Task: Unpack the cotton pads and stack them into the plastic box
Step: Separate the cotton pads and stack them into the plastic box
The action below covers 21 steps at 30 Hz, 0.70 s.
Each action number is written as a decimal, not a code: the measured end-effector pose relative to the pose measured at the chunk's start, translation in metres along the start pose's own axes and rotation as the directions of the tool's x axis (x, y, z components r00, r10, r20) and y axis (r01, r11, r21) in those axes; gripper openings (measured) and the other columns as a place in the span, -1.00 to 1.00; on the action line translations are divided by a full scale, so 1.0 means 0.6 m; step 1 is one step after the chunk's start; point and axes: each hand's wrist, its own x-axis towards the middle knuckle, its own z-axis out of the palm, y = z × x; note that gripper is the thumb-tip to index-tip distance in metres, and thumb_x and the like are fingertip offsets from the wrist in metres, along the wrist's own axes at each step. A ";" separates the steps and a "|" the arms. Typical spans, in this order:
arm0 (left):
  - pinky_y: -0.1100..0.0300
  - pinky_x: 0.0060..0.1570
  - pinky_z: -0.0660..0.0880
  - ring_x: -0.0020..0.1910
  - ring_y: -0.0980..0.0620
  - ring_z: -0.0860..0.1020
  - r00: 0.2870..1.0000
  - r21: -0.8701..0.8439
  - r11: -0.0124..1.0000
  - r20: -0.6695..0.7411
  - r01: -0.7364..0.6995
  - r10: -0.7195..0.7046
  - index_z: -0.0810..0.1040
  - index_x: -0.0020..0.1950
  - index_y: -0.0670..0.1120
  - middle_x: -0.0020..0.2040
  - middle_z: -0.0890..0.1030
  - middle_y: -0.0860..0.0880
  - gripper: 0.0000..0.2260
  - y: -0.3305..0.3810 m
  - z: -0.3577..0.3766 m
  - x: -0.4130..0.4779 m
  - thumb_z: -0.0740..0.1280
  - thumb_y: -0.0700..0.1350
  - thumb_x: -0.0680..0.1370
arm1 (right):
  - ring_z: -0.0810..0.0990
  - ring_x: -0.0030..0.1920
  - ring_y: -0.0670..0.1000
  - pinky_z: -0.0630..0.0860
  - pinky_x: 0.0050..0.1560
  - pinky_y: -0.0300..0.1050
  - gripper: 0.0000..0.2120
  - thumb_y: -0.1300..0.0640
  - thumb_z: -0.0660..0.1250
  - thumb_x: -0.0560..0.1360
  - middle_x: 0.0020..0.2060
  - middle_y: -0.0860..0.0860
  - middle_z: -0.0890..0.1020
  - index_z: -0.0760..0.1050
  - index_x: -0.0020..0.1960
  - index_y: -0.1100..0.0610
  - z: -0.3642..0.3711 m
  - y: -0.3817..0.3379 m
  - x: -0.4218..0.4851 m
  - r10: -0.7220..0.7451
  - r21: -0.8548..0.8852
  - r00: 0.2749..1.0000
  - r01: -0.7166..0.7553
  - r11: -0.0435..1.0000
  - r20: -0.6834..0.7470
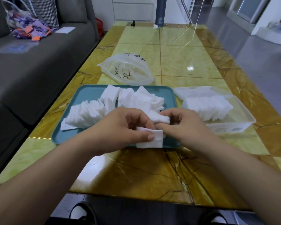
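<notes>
Black handwriting on crumpled clear bag (pixel 128 69) behind tray, illegible. Teal tray (pixel 84 96): white square cotton pads (pixel 86 112) fanned in loose heaps. Left hand (pixel 120 127) grips a small squared stack (pixel 154 140) over tray's near edge, thumb on top; right hand (pixel 185 125) pinches a few more pads just beside it. Right of tray: clear plastic box (pixel 250 122), lid open, pads rowed inside. Dark bottle (pixel 161 12) at far end.

The left hand (pixel 125 127) and right hand (pixel 183 127) are shown bare, as are both forearms. Black-and-white low-cut shoes (pixel 81 211) are worn.

soft daylight, tabletop (pixel 177 51) glare, blurred edges
</notes>
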 end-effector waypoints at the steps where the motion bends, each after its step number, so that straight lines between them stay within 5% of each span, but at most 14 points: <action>1: -0.09 0.03 0.65 -0.02 -0.17 0.71 0.999 0.021 1.000 -0.044 -0.009 0.010 0.71 -0.03 -0.08 -0.07 0.75 -0.14 -0.89 -0.003 0.006 0.004 0.58 -0.17 0.48 | 0.75 -0.04 -0.03 0.69 0.06 -0.04 -0.83 0.15 0.58 0.46 -0.12 -0.03 0.78 0.73 0.04 0.01 -0.001 -0.003 -0.001 -0.004 0.026 0.999 0.003 1.000 0.040; 4: -0.14 -0.08 0.64 -0.17 -0.17 0.68 0.984 0.091 0.995 -0.171 -0.029 0.045 0.70 -0.12 -0.05 -0.16 0.73 -0.14 -0.84 -0.016 0.017 0.017 0.64 -0.08 0.41 | 0.75 0.08 0.09 0.63 0.23 0.23 -0.81 0.10 0.55 0.51 -0.02 0.02 0.79 0.74 0.12 0.01 -0.003 -0.013 -0.008 -0.038 0.062 0.985 0.028 0.998 0.166; 9: 0.34 -0.38 0.40 -0.40 0.21 0.45 0.969 0.133 0.991 -0.238 -0.029 0.060 0.68 -0.15 -0.08 -0.32 0.64 -0.08 -0.82 -0.023 0.016 0.021 0.64 -0.07 0.40 | 0.73 0.11 -0.04 0.61 0.29 0.18 -0.77 0.17 0.42 0.61 0.03 -0.06 0.78 0.69 0.23 -0.03 -0.008 -0.012 -0.011 -0.059 0.034 0.967 0.052 0.998 0.247; 13: 0.31 -0.42 0.39 -0.44 0.21 0.44 0.946 0.231 0.973 -0.319 0.015 0.061 0.61 -0.21 -0.07 -0.40 0.58 0.06 -0.72 -0.034 0.015 0.026 0.65 0.03 0.37 | 0.71 0.16 -0.05 0.58 0.34 0.14 -0.62 0.26 0.45 0.53 0.09 -0.04 0.76 0.65 0.29 -0.02 -0.007 -0.006 -0.008 -0.032 0.030 0.946 0.024 0.999 0.322; 17: 0.21 -0.42 0.39 -0.45 0.18 0.43 0.909 0.440 0.897 -0.394 0.053 0.139 0.52 -0.30 0.00 -0.43 0.53 0.07 -0.63 -0.039 0.012 0.023 0.60 0.19 0.37 | 0.71 0.09 -0.12 0.62 0.26 0.07 -0.54 0.00 0.61 0.39 0.05 -0.11 0.75 0.63 0.27 -0.05 0.009 0.000 0.000 -0.055 -0.096 0.979 0.076 0.992 0.196; 21: 0.20 -0.36 0.47 -0.38 0.16 0.50 0.921 0.499 0.863 -0.368 0.082 0.126 0.56 -0.20 0.05 -0.36 0.58 0.07 -0.74 -0.039 -0.012 0.003 0.56 0.15 0.43 | 0.68 0.01 -0.17 0.62 0.19 -0.12 -0.75 0.14 0.51 0.50 -0.03 -0.14 0.73 0.65 0.15 -0.04 0.030 -0.004 0.008 -0.105 -0.203 0.992 0.116 0.972 0.066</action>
